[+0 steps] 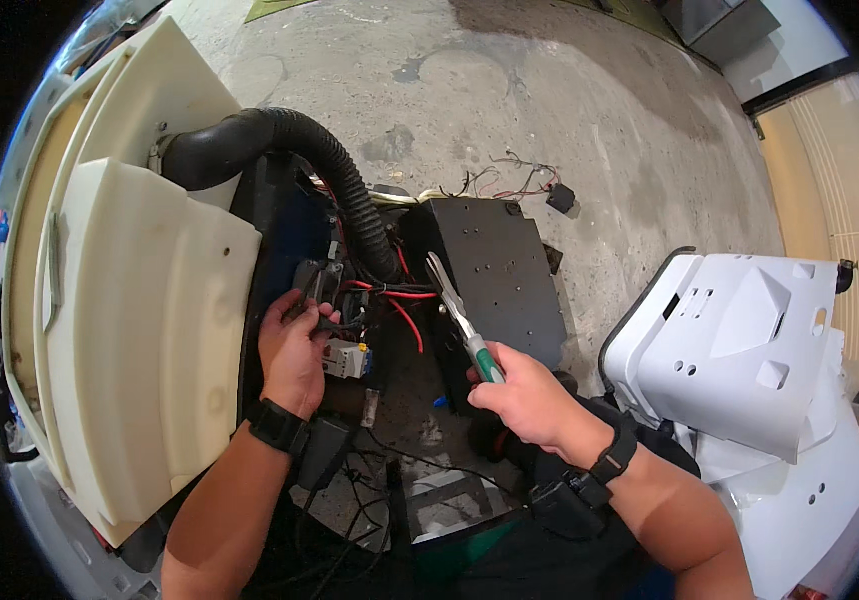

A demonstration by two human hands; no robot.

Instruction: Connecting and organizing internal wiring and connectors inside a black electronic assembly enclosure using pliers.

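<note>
My right hand (532, 398) is wrapped round the green and white handles of a pair of pliers (456, 308). Its metal jaws point up and away, over the near left edge of a black metal box (495, 265). My left hand (292, 352) is closed on a black cable (335, 322), beside a dark electrical part (320, 280); its fingertips are partly hidden. Just beyond that hand runs a bundle with red wires (405, 293). Close by its wrist sits a small grey block with a yellow piece (348, 358).
A large cream tank-like body (155, 330) stands on the left, joined to a black corrugated hose (325, 150). White plastic covers (730, 345) lie at the right. A loose wire harness with a black connector (561, 198) rests on the concrete floor (600, 120). Cables (360, 500) hang below my hands.
</note>
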